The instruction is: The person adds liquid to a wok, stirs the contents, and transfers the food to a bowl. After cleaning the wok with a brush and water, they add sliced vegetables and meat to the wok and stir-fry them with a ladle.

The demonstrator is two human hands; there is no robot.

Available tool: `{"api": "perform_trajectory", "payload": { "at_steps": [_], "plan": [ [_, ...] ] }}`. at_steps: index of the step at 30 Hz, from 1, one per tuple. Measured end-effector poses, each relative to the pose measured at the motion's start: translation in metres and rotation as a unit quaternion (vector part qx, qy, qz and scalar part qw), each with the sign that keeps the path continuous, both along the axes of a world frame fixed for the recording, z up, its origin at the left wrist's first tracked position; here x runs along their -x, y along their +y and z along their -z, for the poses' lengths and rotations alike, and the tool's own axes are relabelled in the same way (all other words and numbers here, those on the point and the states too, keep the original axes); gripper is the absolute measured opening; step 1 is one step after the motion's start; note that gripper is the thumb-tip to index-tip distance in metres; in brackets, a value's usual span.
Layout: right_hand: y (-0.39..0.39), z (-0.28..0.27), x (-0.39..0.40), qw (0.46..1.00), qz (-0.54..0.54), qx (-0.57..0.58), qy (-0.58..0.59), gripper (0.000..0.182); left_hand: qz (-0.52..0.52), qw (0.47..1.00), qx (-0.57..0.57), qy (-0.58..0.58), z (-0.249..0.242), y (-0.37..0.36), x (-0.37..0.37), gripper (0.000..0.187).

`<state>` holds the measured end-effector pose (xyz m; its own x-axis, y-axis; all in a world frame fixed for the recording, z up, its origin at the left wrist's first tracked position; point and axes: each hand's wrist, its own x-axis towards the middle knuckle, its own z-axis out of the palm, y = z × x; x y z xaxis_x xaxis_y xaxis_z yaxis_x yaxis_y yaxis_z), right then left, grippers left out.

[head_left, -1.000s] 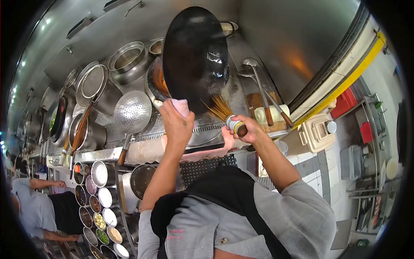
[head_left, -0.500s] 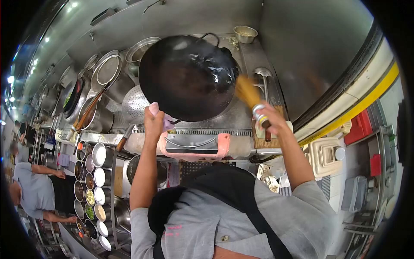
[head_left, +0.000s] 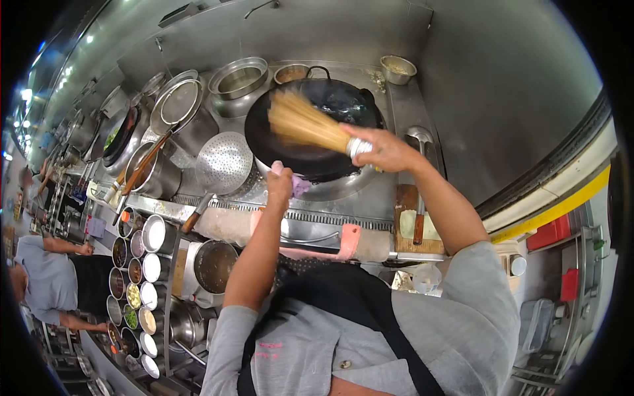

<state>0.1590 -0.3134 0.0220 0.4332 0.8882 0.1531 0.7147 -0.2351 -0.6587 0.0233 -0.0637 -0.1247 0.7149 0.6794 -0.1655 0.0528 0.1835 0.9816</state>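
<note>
Steel range (head_left: 370,204) ran under everything. Left hand (head_left: 280,185) clutched cloth (head_left: 300,187) at wok (head_left: 343,102) rim, 7 o'clock. Strainer (head_left: 224,162) lay at wok's 8. Right hand (head_left: 389,150) gripped brush (head_left: 307,124), blurred bristles over wok. Ladle (head_left: 420,134) sat at 3, bowl (head_left: 399,68) farther, at 2.

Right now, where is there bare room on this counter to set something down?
Bare steel counter shows between the wok, slotted grate and wooden board; another patch lies between the small bowl and ladle. Left of the wok it is crowded with a strainer and pots. Over the wok, the right hand and brush are in the way.
</note>
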Motion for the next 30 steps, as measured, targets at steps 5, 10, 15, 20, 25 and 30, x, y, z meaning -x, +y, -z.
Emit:
{"api": "perform_trajectory", "payload": {
  "at_steps": [5, 10, 15, 20, 25, 30],
  "plan": [
    [0.003, 0.036, -0.102, 0.938, 0.119, 0.327, 0.008, 0.075, -0.009, 0.999, -0.009, 0.032, 0.078, 0.015, -0.038, 0.025],
    [0.040, 0.033, -0.103, 0.927, 0.291, 0.129, -0.200, 0.072, -0.002, 0.999, 0.011, 0.045, 0.059, -0.003, -0.041, 0.057],
    [0.057, 0.047, -0.060, 0.974, 0.014, 0.225, -0.007, 0.080, 0.030, 0.997, 0.038, 0.066, 0.074, 0.004, -0.051, 0.059],
    [0.038, 0.063, -0.135, 0.871, 0.363, 0.300, -0.142, 0.074, 0.069, 0.992, 0.100, 0.032, 0.038, 0.004, -0.021, 0.062],
    [0.065, 0.034, -0.077, 0.951, 0.233, 0.173, -0.110, 0.069, 0.133, 0.971, 0.194, -0.032, 0.020, 0.061, 0.046, 0.050],
    [0.055, 0.045, -0.081, 0.963, 0.091, 0.252, 0.029, 0.073, 0.037, 0.997, 0.038, 0.060, 0.041, 0.135, 0.113, 0.032]
  ]
}}
